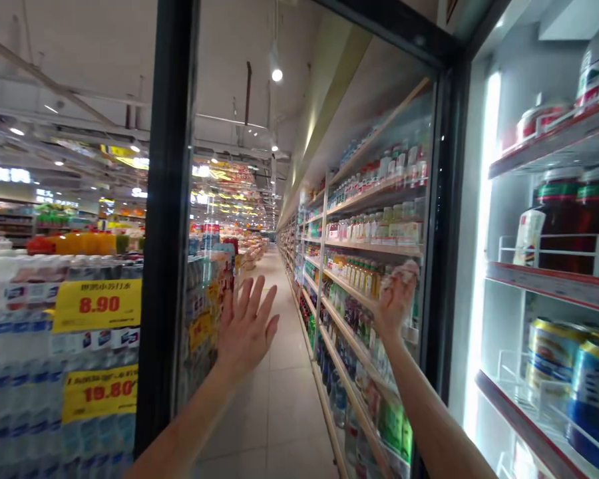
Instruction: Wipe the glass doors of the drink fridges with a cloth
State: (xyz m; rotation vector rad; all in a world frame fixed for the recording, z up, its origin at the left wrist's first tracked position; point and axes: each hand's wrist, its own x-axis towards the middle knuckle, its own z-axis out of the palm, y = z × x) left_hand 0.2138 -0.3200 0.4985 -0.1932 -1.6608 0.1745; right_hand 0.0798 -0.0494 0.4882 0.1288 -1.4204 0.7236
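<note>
A glass cooler door (299, 106) in a black frame stands swung open in front of me. My left hand (247, 324) is raised at the left part of the pane, palm forward, fingers spread, holding nothing; it appears to rest flat on the glass. At the pane's right side, close to the hinge-side frame, my right hand (395, 306) is closed on a crumpled pale cloth (408, 271). The cloth seems pressed to the glass, and its lower part is hidden by the fingers. Shelves of bottles (364, 274) show through or in the pane behind both hands.
On the right, the lit cooler holds dark bottles (564, 219) and blue cans (594, 392) on wire-fronted shelves (554, 286). Stacked packs of water bottles (20, 399) with yellow price signs (98, 306) stand at left, beside the black door frame (162, 219). A tiled aisle floor (284, 399) shows beyond.
</note>
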